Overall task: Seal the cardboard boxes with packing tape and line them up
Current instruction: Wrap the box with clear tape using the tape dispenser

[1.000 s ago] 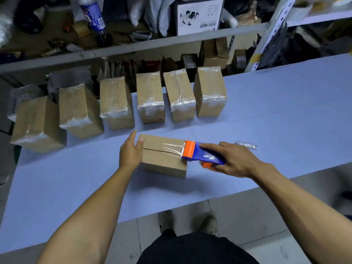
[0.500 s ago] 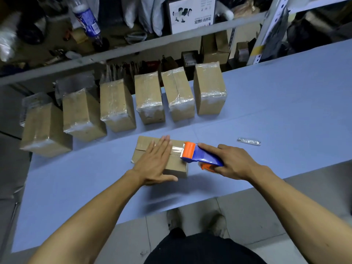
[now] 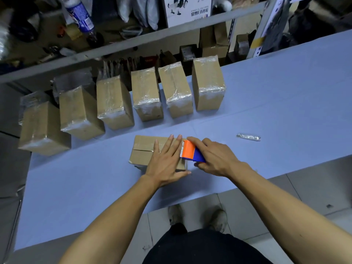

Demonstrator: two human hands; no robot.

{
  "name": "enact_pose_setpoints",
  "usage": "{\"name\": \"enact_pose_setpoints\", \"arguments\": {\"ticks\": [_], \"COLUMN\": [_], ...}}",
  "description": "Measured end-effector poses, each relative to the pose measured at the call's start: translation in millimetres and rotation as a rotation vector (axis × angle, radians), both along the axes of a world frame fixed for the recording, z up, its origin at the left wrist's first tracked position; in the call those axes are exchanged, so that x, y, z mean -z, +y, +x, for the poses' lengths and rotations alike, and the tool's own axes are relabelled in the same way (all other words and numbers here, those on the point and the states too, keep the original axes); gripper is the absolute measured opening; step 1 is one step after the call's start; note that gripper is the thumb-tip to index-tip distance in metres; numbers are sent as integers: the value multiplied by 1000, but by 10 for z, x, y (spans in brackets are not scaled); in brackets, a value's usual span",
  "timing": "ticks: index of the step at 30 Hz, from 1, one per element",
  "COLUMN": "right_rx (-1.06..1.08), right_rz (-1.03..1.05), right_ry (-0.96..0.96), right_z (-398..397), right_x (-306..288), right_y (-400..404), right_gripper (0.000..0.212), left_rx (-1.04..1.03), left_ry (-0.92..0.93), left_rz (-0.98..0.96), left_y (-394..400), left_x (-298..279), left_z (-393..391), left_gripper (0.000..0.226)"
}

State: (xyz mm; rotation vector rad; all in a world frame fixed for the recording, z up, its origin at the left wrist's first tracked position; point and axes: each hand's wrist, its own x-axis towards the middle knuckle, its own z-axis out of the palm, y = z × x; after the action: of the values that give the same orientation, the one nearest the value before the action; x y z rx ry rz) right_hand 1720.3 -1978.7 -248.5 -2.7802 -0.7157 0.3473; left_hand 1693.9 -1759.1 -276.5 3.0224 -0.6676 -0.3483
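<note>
Six taped boxes (image 3: 146, 96) line the desk's (image 3: 285, 103) far edge; the unsealed box (image 3: 144, 151) lies near its front edge. The left hand (image 3: 165, 161) presses flat, fingers straight, on the lid. The right hand (image 3: 215, 159) grips the tape dispenser (image 3: 191, 152); better to keep the blade low and tear cleanly at the box's end.

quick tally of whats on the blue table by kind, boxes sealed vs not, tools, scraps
Tape-wrapped brown cardboard boxes lined up at the back: 6
Brown cardboard box being taped under the left hand: 1
Orange and blue tape dispenser held in the right hand: 1
Crumpled clear tape scrap: 1
Total: 9
</note>
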Motion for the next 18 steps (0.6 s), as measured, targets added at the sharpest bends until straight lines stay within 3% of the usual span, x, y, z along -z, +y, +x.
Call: {"name": "enact_pose_setpoints", "arguments": {"ticks": [18], "right_rx": [18], "right_rz": [166], "right_ry": [94], "right_z": [-123], "right_x": [5], "right_y": [-332], "right_gripper": [75], "left_rx": [-22], "left_ry": [13], "left_rz": [-66], "left_y": [16], "left_x": [-32], "left_z": [25], "left_gripper": [101]}}
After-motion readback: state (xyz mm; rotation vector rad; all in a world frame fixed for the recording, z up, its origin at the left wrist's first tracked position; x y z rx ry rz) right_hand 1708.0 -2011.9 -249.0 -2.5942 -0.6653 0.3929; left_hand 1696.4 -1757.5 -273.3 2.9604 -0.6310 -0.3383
